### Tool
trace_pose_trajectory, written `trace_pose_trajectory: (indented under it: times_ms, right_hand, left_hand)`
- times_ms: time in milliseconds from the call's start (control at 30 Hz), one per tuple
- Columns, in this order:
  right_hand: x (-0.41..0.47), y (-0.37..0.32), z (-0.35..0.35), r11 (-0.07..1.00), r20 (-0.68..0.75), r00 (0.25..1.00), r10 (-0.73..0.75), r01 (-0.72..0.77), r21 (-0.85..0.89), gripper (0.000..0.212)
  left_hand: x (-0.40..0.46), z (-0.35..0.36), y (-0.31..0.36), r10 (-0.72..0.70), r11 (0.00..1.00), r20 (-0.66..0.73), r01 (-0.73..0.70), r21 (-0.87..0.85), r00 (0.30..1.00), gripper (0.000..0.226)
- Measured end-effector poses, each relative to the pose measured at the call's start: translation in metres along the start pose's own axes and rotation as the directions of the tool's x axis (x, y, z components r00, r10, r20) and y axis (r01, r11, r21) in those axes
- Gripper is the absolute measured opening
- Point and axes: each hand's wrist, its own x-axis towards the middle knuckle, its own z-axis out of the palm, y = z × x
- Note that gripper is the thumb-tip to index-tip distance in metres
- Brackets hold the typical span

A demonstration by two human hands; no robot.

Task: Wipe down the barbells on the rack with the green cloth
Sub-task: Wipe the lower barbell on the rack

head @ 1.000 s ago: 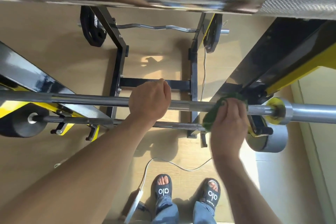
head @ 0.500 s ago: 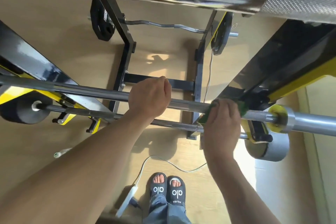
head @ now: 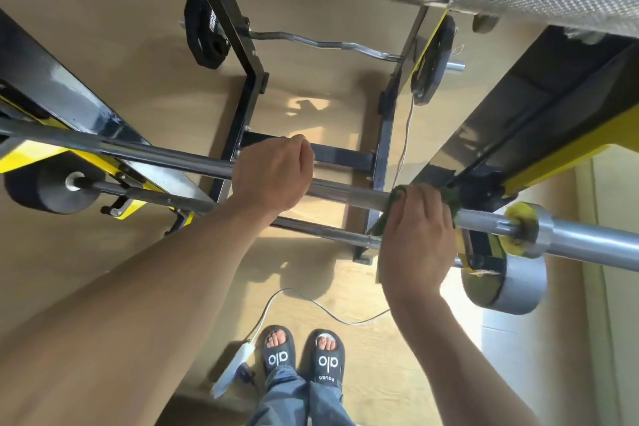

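At centre frame, left hand (head: 273,176) clenched around middle of the barbell (head: 173,157), steadying it. Toward centre right, right hand (head: 416,235) wrapped around the green cloth (head: 449,199), cloth itself wrapped around the bar shaft; only green edges visible past knuckles and near the thumb side. Just right of the cloth: knurled section, then black-and-yellow rack (head: 553,135) hook, then yellow collar (head: 522,230) and smooth sleeve running off right edge. Lower down: second bar (head: 321,230) with grey weight plate (head: 508,282) at lower right and black plate (head: 45,188) at left. At upper centre: curl bar (head: 332,45) on rear posts, not yet reached. At very top: another shaft, close to the camera and blurred. Risks, judged: stroke carried further right likely to jam knuckles or snag cloth against the rack hook, pinch point tight there. Knurling likely to catch fibres and drag cloth out of the grasp. Bar free to roll in its hooks if left-hand hold slackens, so uneven wiping. Loose white cable (head: 311,303) on floor at lower centre, near sandalled feet (head: 301,356); trip hazard on any sidestep. Upper shaft near head height; bump possible on leaning in.
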Motion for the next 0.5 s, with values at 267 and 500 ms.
trace_pose_trajectory:
  times_ms: [267,500]
  right_hand:
    - [0.005,-0.052,0.022,0.924,0.109,0.918,-0.382,0.379,0.045,0.003]
    - [0.015,0.014,-0.011,0.991,-0.029,0.998,-0.060,0.056,-0.123,0.016]
  left_hand:
    - [-0.001,0.000,-0.002,-0.007,1.000,-0.008,0.007,0.030,1.000,0.051]
    - [-0.001,-0.004,0.000,-0.009,1.000,-0.008,0.009,-0.015,1.000,0.045]
